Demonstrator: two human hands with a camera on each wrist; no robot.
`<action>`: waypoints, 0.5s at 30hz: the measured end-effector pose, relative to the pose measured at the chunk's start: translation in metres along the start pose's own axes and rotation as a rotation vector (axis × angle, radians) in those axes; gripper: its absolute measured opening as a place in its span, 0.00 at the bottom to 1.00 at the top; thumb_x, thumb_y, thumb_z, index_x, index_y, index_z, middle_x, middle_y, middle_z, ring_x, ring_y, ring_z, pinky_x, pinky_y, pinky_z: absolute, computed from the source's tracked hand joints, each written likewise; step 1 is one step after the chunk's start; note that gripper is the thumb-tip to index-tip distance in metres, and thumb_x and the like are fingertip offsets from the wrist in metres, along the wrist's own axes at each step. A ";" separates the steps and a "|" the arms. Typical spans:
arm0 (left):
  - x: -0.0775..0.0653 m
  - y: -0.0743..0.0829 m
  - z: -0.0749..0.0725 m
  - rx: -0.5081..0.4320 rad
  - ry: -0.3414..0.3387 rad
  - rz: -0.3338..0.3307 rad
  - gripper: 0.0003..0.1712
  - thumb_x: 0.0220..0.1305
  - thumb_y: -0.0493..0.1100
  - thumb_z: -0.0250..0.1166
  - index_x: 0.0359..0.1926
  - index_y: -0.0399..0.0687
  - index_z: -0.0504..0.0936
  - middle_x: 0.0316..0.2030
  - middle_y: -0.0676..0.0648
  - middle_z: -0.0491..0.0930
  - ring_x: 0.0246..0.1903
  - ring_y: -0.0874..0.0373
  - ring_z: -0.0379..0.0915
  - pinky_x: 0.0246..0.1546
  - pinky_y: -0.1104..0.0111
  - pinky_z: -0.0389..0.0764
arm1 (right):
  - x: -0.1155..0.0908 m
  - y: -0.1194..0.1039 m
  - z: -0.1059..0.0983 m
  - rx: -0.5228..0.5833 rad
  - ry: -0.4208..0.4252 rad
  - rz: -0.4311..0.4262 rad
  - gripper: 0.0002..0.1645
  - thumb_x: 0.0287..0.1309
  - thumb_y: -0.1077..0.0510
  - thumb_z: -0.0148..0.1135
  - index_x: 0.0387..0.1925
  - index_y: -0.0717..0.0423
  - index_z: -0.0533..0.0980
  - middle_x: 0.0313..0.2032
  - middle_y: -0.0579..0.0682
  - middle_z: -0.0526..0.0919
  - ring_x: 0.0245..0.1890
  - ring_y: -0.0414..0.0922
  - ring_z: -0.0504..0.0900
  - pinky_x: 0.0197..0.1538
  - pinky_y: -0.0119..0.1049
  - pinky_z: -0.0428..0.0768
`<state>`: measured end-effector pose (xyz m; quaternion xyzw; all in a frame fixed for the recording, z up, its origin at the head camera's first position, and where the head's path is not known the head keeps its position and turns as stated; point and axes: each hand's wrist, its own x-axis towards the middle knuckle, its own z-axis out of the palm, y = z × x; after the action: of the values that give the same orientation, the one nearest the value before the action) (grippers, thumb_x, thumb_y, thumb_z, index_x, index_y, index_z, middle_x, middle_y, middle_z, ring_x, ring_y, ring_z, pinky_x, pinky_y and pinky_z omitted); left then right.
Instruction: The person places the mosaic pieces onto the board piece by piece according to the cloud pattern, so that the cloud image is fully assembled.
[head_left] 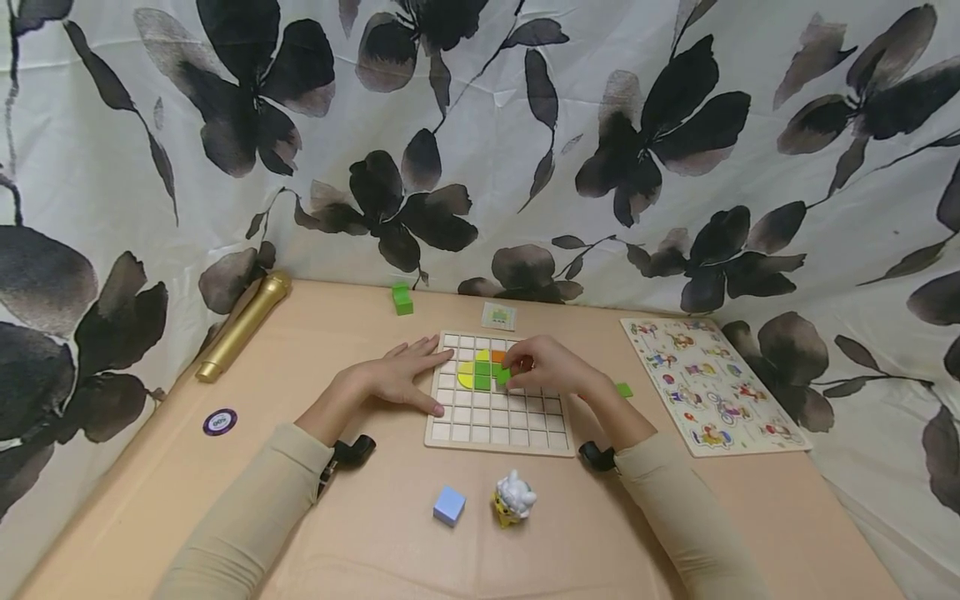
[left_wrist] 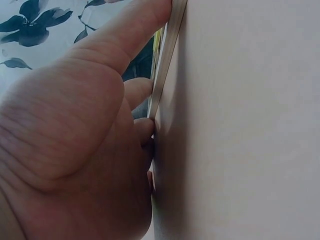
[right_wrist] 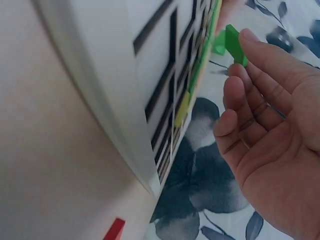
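Note:
My right hand (head_left: 551, 367) is over the upper right of a white gridded board (head_left: 495, 435). Thumb and forefinger pinch a thin green tile (right_wrist: 235, 46), held off the board's face in the right wrist view. Yellow pieces (head_left: 465, 381), green squares (head_left: 482, 375) and an orange piece (head_left: 497, 356) lie together on the grid beside that hand. At the board's left edge rests my left hand (head_left: 397, 375), thumb and fingers spread. In the left wrist view its fingers touch the board's wooden edge (left_wrist: 167, 55).
Behind the board are a small picture card (head_left: 498, 316) and green blocks (head_left: 402, 298). A picture puzzle board (head_left: 720, 392) lies right, near a green piece (head_left: 624, 390). Left are a gold tube (head_left: 243, 329) and a round chip (head_left: 220, 422). In front stand a blue cube (head_left: 449, 506) and a figurine (head_left: 514, 498).

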<state>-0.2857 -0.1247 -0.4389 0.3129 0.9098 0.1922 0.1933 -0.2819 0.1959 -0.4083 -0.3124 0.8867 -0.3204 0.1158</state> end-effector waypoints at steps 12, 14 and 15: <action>0.000 0.001 -0.001 0.002 -0.001 0.009 0.64 0.58 0.73 0.70 0.84 0.55 0.50 0.84 0.40 0.34 0.84 0.42 0.27 0.81 0.42 0.34 | 0.010 0.004 0.011 -0.108 -0.066 -0.001 0.13 0.55 0.59 0.79 0.42 0.57 0.86 0.28 0.44 0.82 0.30 0.40 0.76 0.35 0.30 0.76; 0.000 0.001 0.000 0.002 0.001 0.012 0.64 0.58 0.72 0.70 0.84 0.54 0.50 0.84 0.40 0.34 0.84 0.41 0.28 0.81 0.42 0.34 | 0.009 0.004 0.011 -0.109 -0.061 0.007 0.14 0.55 0.59 0.80 0.43 0.56 0.85 0.29 0.44 0.81 0.31 0.41 0.75 0.36 0.31 0.75; 0.000 0.001 0.000 0.001 0.003 0.013 0.63 0.58 0.72 0.71 0.84 0.54 0.50 0.84 0.39 0.34 0.84 0.41 0.28 0.81 0.42 0.34 | 0.007 0.004 0.011 -0.098 -0.055 0.013 0.15 0.54 0.59 0.80 0.44 0.56 0.85 0.30 0.46 0.82 0.32 0.41 0.75 0.37 0.32 0.75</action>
<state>-0.2854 -0.1242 -0.4385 0.3187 0.9081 0.1937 0.1904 -0.2851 0.1886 -0.4190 -0.3204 0.8999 -0.2672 0.1268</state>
